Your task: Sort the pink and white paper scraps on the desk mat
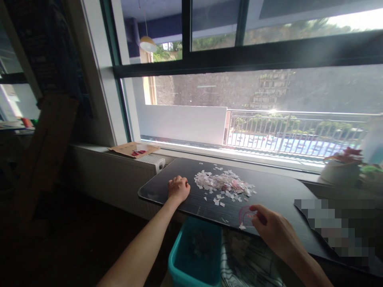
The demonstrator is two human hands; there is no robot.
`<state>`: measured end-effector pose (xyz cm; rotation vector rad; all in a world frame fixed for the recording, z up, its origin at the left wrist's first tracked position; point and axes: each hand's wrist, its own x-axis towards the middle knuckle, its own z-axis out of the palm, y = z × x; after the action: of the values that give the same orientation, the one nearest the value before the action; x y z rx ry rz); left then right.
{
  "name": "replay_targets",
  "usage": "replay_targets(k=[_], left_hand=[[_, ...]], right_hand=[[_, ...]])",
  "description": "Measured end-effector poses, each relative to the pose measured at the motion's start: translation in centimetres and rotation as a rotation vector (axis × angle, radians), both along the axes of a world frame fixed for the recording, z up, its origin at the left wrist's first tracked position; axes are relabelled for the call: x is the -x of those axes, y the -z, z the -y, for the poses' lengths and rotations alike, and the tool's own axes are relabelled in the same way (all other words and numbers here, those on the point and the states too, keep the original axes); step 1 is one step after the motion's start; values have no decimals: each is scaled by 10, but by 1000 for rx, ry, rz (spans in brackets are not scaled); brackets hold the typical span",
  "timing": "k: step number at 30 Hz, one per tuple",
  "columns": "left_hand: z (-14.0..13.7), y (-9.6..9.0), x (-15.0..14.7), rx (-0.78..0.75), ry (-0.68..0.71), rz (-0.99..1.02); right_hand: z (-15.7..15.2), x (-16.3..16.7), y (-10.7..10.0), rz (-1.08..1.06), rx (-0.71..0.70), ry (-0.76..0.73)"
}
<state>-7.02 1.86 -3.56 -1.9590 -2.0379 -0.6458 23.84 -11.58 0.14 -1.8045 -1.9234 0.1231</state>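
Note:
My left hand (178, 188) rests on the dark tabletop (269, 183) with its fingers curled in, left of the paper heap; whatever may be inside is hidden. A loose pile of small white paper scraps (223, 181), some pinkish, covers the middle of the table. Near the front edge, my right hand (273, 227) is closed, thumb and forefinger together, at a thin pink looped strand (243, 213). One white scrap (242, 227) is by the strand's lower end, at the table's edge.
Below the table's front edge stands a teal bin (176, 263), beside striped fabric (248, 259). Red-handled scissors (139, 152) lie on a brown envelope (122, 149) on the sill over a radiator (152, 160). A potted plant (341, 169) stands at the right by the window.

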Motion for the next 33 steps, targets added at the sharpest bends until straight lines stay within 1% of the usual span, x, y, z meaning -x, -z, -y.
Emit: replay_targets(k=[5, 8, 11, 13, 16, 19, 22, 24, 27, 29, 31, 33], left_hand=[[1, -2, -1, 20, -1, 16], [1, -2, -1, 19, 0, 16], [0, 0, -1, 5, -3, 9], [-1, 1, -1, -6, -8, 3], [-1, 1, -1, -12, -14, 3], [0, 1, -1, -9, -13, 7], [0, 0, 0, -2, -13, 9], [0, 0, 0, -3, -14, 5], [0, -1, 0, -2, -14, 1], [1, -1, 0, 5, -13, 6], [1, -1, 0, 11, -12, 13], [1, 0, 1, 12, -12, 17]], right_hand=[[10, -9, 3, -10, -26, 24], [11, -14, 6, -27, -37, 49], [10, -17, 7, -58, -24, 37], [4, -17, 9, -112, -20, 8], [-18, -9, 16, -260, -59, -52], [-46, 4, 29, -418, -104, -124], [-65, 14, 43, -483, -135, -126], [-69, 17, 50, -491, -145, -105], [-66, 18, 52, -493, -138, -95], [-63, 19, 50, -507, -107, -135], [-61, 19, 49, -545, -66, -209], [-61, 20, 48, -589, -53, -255]])
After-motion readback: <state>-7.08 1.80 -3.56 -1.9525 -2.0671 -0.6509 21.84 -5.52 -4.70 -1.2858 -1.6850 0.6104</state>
